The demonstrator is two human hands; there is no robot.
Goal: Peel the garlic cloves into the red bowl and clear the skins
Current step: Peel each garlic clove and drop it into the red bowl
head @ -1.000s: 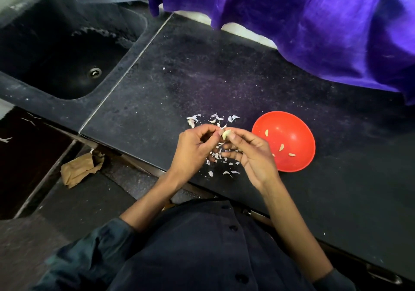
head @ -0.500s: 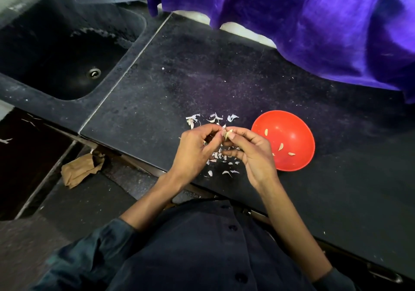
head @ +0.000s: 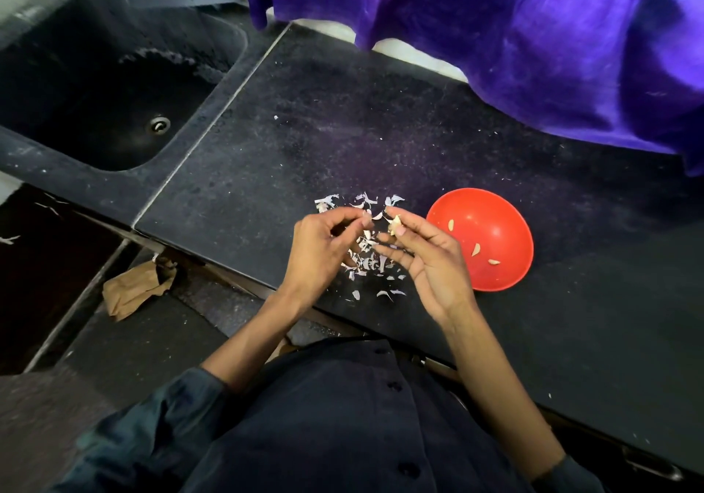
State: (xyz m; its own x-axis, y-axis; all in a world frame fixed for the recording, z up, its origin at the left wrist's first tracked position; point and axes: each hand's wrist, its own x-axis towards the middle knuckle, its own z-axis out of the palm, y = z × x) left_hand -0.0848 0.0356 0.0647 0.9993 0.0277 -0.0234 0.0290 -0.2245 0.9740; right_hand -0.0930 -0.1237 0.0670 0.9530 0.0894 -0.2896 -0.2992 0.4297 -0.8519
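Observation:
My right hand (head: 426, 260) pinches a pale garlic clove (head: 395, 223) between thumb and forefinger, just left of the red bowl (head: 506, 226). Three peeled cloves (head: 475, 249) lie inside the bowl. My left hand (head: 324, 252) hovers a short way to the left, its thumb and forefinger pinched on a small bit of skin (head: 366, 215). Below and between both hands, several white skin scraps (head: 367, 264) lie scattered on the black counter (head: 304, 149).
A dark sink (head: 114, 104) is sunk into the counter at the far left. Purple cloth (head: 533, 35) hangs over the counter's back edge. A crumpled brown paper piece (head: 135, 289) lies on the floor below the counter's front edge.
My hands have drawn apart: the left moved left with a bit of skin, the right stayed by the bowl with the clove.

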